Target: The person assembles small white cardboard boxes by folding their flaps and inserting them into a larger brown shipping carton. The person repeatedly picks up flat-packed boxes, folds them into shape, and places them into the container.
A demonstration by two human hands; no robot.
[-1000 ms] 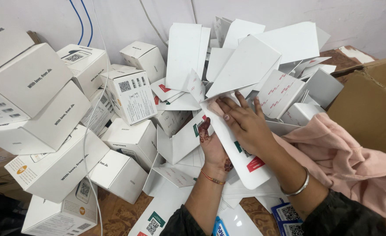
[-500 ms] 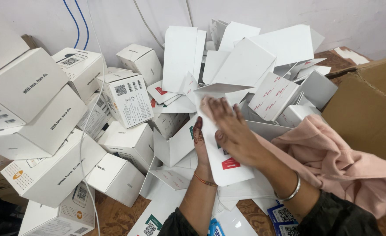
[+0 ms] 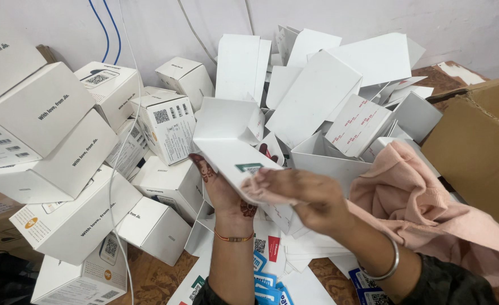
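Observation:
Both my hands grip one flat white carton blank (image 3: pixel 232 138) with a small green mark, lifted above the heap. My left hand (image 3: pixel 222 191), patterned with dark dye and wearing a thin orange bracelet, supports it from below on the left. My right hand (image 3: pixel 300 195), with a silver bangle on the wrist, pinches its lower right edge, blurred by motion. The blank's top part is partly folded into a box shape. Under my hands lie more flat white blanks (image 3: pixel 294 245) and blue-and-white printed sheets (image 3: pixel 266 282).
Assembled white boxes (image 3: pixel 63 164) are stacked at the left. A heap of flat white blanks (image 3: pixel 328 90) leans against the wall behind. A pink cloth (image 3: pixel 419 203) lies at the right beside a brown cardboard carton (image 3: pixel 481 152). Blue and white cables (image 3: pixel 111 34) hang on the wall.
My hands have lifted the white blank off the heap and turned it toward me. The right hand slid down to its lower edge, and the blank has begun folding open.

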